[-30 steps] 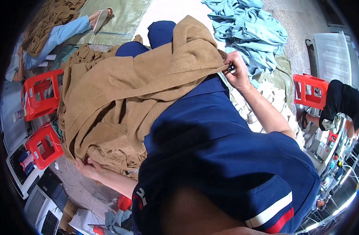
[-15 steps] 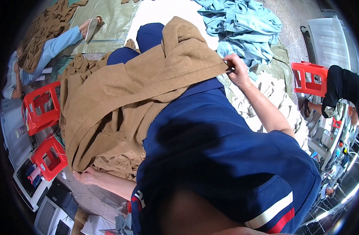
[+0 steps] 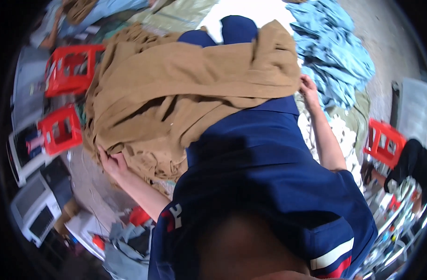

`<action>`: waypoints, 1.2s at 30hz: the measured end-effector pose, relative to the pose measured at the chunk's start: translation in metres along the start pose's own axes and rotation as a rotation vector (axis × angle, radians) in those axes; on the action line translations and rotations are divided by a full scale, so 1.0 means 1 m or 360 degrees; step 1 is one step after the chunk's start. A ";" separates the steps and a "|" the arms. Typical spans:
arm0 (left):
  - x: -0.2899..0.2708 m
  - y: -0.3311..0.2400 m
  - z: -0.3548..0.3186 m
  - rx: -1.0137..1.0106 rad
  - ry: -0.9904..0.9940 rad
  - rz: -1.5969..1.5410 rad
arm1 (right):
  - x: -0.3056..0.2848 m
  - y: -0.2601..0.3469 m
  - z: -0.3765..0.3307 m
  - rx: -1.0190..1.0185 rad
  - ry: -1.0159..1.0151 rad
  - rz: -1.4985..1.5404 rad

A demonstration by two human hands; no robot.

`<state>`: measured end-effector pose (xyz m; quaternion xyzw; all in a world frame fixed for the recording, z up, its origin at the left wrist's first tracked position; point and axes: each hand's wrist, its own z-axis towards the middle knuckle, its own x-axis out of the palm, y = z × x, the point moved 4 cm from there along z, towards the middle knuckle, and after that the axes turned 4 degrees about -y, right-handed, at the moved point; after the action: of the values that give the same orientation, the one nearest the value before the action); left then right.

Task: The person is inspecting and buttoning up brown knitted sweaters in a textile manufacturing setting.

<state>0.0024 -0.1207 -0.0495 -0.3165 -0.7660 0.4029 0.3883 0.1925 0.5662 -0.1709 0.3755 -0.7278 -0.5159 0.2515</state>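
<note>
A large tan cloth [image 3: 185, 93] lies heaped across my lap, over my dark blue trousers [image 3: 236, 28]. My left hand [image 3: 111, 163] grips the cloth's lower left edge, fingers curled into the folds. My right hand [image 3: 309, 88] pinches the cloth's right edge near my hip. A small dark tool seen in that hand earlier does not show now. My blue shirt [image 3: 269, 186] fills the lower middle of the view.
Two red plastic stools [image 3: 59, 128] stand at the left, another red stool [image 3: 386, 142] at the right. A pile of light blue garments [image 3: 334, 51] lies at the upper right. Grey machines [image 3: 34, 210] sit at the lower left. A person in dark clothes [image 3: 411, 163] is at the right edge.
My view has swung left and down. My left hand has moved up along the cloth's lower edge. My right hand stays at the cloth's right edge.
</note>
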 end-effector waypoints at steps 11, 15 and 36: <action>0.148 -0.208 -0.066 0.0906 0.0161 0.0140 | -0.220 0.308 0.072 -0.0941 -0.0222 0.0105; 0.192 -0.215 -0.048 0.1167 0.0212 0.0476 | -0.185 0.377 0.070 -0.0960 -0.0501 -0.0895; 0.272 0.042 -0.120 0.0093 0.1577 0.1304 | 0.279 0.235 -0.055 -0.0875 0.1439 -0.1062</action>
<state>-0.0242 0.1607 0.0519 -0.7214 -0.3016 0.3452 0.5191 0.0020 0.3539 0.0625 0.6853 -0.2335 -0.5251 0.4473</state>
